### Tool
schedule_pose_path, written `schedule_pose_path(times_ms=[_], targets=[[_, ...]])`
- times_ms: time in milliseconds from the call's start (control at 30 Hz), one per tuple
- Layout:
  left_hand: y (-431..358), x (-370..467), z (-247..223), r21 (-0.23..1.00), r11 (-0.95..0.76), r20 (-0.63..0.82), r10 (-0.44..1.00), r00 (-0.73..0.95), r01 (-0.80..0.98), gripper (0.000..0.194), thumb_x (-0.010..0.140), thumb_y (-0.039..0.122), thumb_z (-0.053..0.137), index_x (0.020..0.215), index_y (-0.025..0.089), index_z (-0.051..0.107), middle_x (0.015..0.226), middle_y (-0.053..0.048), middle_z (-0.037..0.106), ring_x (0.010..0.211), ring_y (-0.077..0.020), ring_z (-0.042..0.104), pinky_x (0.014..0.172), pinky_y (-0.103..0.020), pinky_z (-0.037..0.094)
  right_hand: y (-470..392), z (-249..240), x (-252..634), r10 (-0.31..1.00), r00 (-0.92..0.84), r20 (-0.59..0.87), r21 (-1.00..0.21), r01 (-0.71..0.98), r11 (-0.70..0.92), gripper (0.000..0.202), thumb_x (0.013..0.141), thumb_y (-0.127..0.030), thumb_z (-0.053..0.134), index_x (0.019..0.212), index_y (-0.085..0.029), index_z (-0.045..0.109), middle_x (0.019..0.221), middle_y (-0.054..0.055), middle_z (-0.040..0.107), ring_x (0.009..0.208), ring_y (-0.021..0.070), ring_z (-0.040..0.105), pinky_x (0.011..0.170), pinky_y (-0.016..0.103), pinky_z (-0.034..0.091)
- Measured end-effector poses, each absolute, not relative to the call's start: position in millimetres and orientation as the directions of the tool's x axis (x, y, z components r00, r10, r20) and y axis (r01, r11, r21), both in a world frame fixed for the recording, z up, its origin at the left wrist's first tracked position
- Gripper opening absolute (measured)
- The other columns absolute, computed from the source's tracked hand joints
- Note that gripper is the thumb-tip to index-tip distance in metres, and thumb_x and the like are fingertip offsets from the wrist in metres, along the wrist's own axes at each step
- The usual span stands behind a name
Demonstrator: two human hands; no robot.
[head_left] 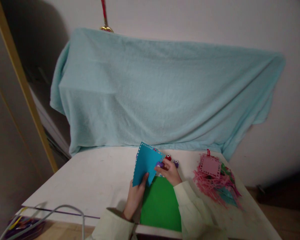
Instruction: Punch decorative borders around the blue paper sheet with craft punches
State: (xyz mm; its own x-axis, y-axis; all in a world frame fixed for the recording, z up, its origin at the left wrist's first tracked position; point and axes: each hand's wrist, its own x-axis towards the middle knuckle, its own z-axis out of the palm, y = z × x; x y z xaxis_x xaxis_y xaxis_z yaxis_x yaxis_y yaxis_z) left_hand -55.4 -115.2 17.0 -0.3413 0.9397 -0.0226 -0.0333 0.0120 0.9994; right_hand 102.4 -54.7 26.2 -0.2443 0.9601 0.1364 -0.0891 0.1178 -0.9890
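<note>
My left hand (137,193) grips the lower part of a blue sheet of paper (145,163), thumb on its face. Small punched holes run along the sheet's left and top edges. My right hand (169,171) is closed around a small purple craft punch (160,164) at the sheet's right edge. Whether the paper sits inside the punch's slot I cannot tell. A red craft punch (168,157) and another purple punch (176,163) stand on the table just behind my right hand. Under my hands lies a green sheet (161,206).
Right of my hands is a heap of pink paper shreds (205,185) with a hole-edged pink card (210,166) on it. A light blue cloth (165,93) hangs behind the white table (95,176). A grey curved tube (65,206) stands at the front left.
</note>
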Motion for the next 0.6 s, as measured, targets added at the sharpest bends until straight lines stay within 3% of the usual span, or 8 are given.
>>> schedule_pose_path(times_ms=[200, 600], targets=[[-113.5, -58.2, 8.9, 1.0, 0.021, -0.025, 0.952, -0.306, -0.017, 0.029, 0.065, 0.047, 0.067, 0.066, 0.019, 0.065, 0.06, -0.005, 0.065, 0.069, -0.0248, 0.061, 0.065, -0.032, 0.048, -54.1, 20.3, 102.3, 0.962, -0.241, 0.128, -0.99, -0.094, 0.108, 0.03, 0.062, -0.038, 0.079, 0.08, -0.018, 0.064, 0.069, -0.001, 0.06, 0.062, 0.0128, 0.054, 0.057, 0.023, 0.043], [-114.1, -56.9, 7.8, 0.997, -0.021, 0.042, 0.956, -0.289, 0.078, 0.033, 0.067, 0.053, 0.063, 0.06, 0.021, 0.061, 0.048, -0.001, 0.056, 0.055, -0.0201, 0.054, 0.056, -0.029, 0.045, -55.9, 27.4, 102.4, 0.962, -0.253, 0.101, -0.991, -0.11, 0.076, 0.03, 0.067, -0.037, 0.076, 0.088, -0.018, 0.064, 0.068, -0.002, 0.057, 0.054, 0.0097, 0.047, 0.048, 0.02, 0.037]])
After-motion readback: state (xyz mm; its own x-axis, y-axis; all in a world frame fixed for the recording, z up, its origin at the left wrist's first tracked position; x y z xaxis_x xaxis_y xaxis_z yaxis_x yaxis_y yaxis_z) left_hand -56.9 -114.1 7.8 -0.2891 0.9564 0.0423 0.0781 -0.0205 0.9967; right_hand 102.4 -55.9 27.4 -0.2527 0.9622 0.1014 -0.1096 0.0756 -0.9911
